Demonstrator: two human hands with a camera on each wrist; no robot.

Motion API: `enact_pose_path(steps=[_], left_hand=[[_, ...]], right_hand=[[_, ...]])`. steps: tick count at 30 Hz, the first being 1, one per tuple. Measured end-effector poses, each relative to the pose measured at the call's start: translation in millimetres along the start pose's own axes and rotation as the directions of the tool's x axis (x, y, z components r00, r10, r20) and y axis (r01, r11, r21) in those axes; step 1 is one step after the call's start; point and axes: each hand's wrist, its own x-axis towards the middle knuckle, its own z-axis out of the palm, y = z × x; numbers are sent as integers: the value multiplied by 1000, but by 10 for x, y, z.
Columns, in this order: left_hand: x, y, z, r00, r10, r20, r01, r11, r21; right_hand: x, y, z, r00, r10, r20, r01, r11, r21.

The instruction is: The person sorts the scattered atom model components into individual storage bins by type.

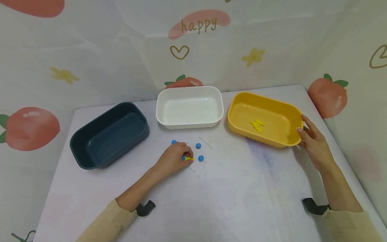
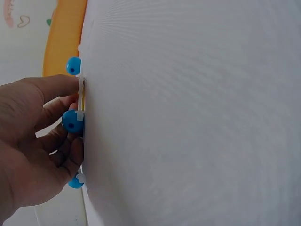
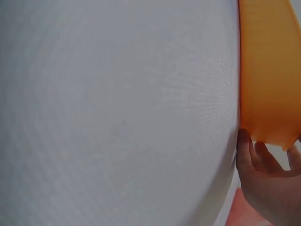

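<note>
Evidently both hands were at work over the white table (image 1: 229, 195). Near the middle, the left hand (image 1: 173, 158) reached down to the tabletop, its fingers bent in a narrow grip around a small yellow piece (image 1: 188, 158); I could not tell whether the fingertips truly pinched it. That piece lay under the fingers with a blue ball (image 1: 183, 158) at its left end, though whether the two were joined was unclear. A second ball (image 1: 173, 142) showed partly behind the hand, at its far side, and two more, a farther ball (image 1: 198, 146) and a nearer ball (image 1: 201, 158), sat just to its right. A thin pale stick (image 1: 205, 143) lay on the table beyond the balls, and other faint sticks (image 1: 191, 169) lay on the near side of the fingers.

Well to the right, the right hand (image 1: 314, 143) held the right end of the yellow tray (image 1: 278, 131), thumb at the rim and fingers against the outer wall. Inside that tray, left of its middle, lay a few yellow bits (image 1: 257, 126). Left of it, at the far edge, stood the white tray (image 1: 189, 111), and farther left the dark teal tray (image 1: 105, 141) sat at a slant.
</note>
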Motion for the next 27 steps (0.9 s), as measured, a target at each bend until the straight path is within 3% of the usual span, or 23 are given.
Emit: enact_pose_path(steps=[7, 16, 20, 24, 27], left_hand=[[9, -4, 26, 1000, 20, 16, -21, 999, 35], [10, -20, -3, 1000, -17, 4, 18, 996, -89], [26, -33, -47, 997, 50, -65, -61, 984, -167], [58, -41, -79, 983, 126, -136, -157, 955, -251], [84, -41, -93, 974, 148, -171, -195, 932, -305]], right_hand=[[-9, 4, 6, 1000, 7, -5, -8, 1000, -15], [-10, 15, 0, 1000, -7, 1, 7, 1000, -5], [-11, 11, 1, 1000, -16, 3, 16, 1000, 7], [-12, 6, 1, 1000, -19, 8, 18, 1000, 24], [-8, 4, -1, 1000, -21, 14, 21, 999, 25]])
